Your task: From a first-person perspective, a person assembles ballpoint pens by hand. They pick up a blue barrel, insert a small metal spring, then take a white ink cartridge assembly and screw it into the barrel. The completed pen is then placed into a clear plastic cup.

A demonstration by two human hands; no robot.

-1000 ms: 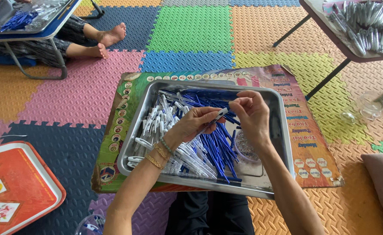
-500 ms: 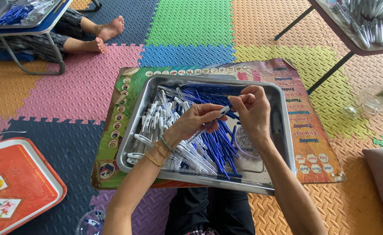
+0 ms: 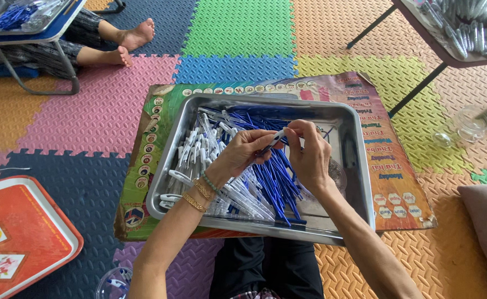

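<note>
1. Steel tray (image 3: 360, 166) in my head view holds blue pen refills (image 3: 279, 182) and white pen barrels (image 3: 199, 149).
2. Under it lies a colourful printed poster (image 3: 390, 160) on foam floor mats.
3. My left hand (image 3: 243, 152) and right hand (image 3: 310, 155) meet above the tray, fingers of both clamped on one white pen (image 3: 278, 137).

pen (image 3: 277, 138) mostly hidden between fingertips of left hand (image 3: 243, 152) and right hand (image 3: 310, 155); only a short white and blue stretch showing. pen parts (image 3: 277, 182) under both hands covered, count impossible to tell. orange tray (image 3: 16, 232) cut off at left and bottom edges. seated person's legs (image 3: 116, 47) cut off at top. low table (image 3: 459, 33) cut at top right corner. print on board (image 3: 393, 166) too blurred to make out.
</note>
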